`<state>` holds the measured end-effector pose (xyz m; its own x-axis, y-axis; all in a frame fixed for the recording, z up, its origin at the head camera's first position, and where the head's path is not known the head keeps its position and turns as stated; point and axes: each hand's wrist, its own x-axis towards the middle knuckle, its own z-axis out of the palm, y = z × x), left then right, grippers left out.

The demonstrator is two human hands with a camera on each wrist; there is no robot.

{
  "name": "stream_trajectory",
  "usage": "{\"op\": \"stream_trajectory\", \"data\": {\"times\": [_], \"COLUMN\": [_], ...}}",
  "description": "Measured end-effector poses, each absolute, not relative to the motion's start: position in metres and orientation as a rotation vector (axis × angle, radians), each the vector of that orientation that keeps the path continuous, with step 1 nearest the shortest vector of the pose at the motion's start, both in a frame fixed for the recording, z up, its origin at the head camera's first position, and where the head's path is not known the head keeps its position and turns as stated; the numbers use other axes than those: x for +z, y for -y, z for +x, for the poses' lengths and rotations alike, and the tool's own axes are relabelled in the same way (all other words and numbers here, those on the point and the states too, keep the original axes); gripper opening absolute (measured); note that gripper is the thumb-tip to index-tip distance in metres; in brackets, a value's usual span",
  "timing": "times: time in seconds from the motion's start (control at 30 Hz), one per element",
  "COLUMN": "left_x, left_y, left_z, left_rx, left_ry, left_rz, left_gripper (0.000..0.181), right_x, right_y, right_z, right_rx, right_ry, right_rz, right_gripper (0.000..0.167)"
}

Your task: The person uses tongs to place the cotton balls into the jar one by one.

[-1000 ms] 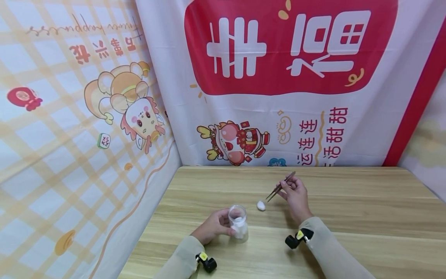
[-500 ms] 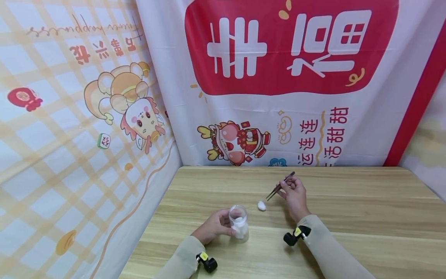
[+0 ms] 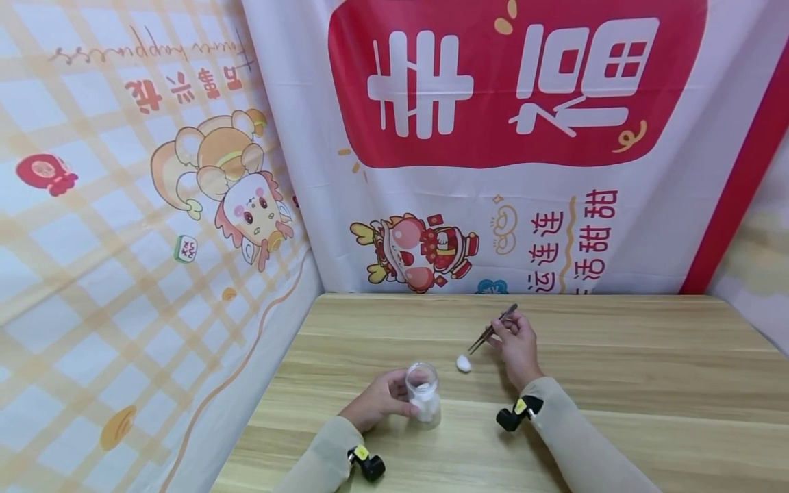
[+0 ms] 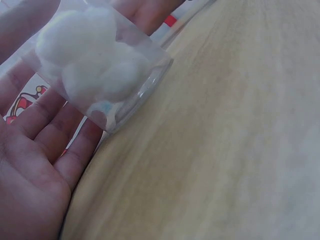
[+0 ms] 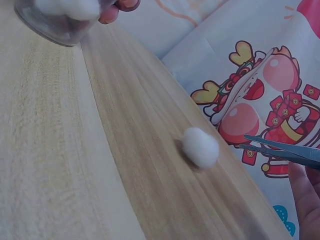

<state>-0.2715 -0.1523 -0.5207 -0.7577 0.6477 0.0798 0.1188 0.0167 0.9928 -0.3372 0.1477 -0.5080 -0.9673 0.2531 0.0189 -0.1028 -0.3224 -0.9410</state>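
Observation:
A clear jar [image 3: 422, 397] stands on the table with several white cotton balls [image 4: 90, 55] inside. My left hand [image 3: 383, 398] grips its left side, fingers and thumb around the wall. One loose cotton ball [image 3: 464, 363] lies on the wood to the right of the jar. My right hand [image 3: 518, 346] pinches metal tweezers [image 3: 493, 329], which slant down toward that ball. In the right wrist view the ridged tips of the tweezers [image 5: 280, 149] are slightly apart, with nothing between them, and do not touch the cotton ball [image 5: 200, 147].
The wooden table [image 3: 629, 363] meets a white and red printed cloth [image 3: 407, 185] at its back edge. A checked cloth [image 3: 123, 274] hangs along the left side. Each wrist wears a small black camera [image 3: 518, 413].
My right hand has shifted slightly left with the tweezers, bringing their tips closer to the loose cotton ball. The left hand and jar stay where they were.

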Motion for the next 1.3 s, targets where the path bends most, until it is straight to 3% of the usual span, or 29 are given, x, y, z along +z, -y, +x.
{"op": "stream_trajectory", "data": {"times": [0.3, 0.53, 1.3], "left_x": [-0.521, -0.521, -0.521], "left_y": [0.152, 0.152, 0.153], "left_z": [-0.272, -0.271, -0.272], "left_rx": [1.786, 1.797, 1.781], "left_ry": [-1.904, -1.892, -1.898], "left_rz": [0.77, 0.774, 0.778], "left_gripper": [0.061, 0.065, 0.062], "right_x": [-0.514, -0.517, -0.524], "right_y": [-0.144, -0.141, -0.131], "right_z": [-0.341, -0.341, -0.343], "right_rx": [2.345, 2.337, 2.339], "right_ry": [1.703, 1.731, 1.739], "right_rz": [-0.243, -0.252, -0.229], "right_gripper": [0.02, 0.03, 0.027]}}
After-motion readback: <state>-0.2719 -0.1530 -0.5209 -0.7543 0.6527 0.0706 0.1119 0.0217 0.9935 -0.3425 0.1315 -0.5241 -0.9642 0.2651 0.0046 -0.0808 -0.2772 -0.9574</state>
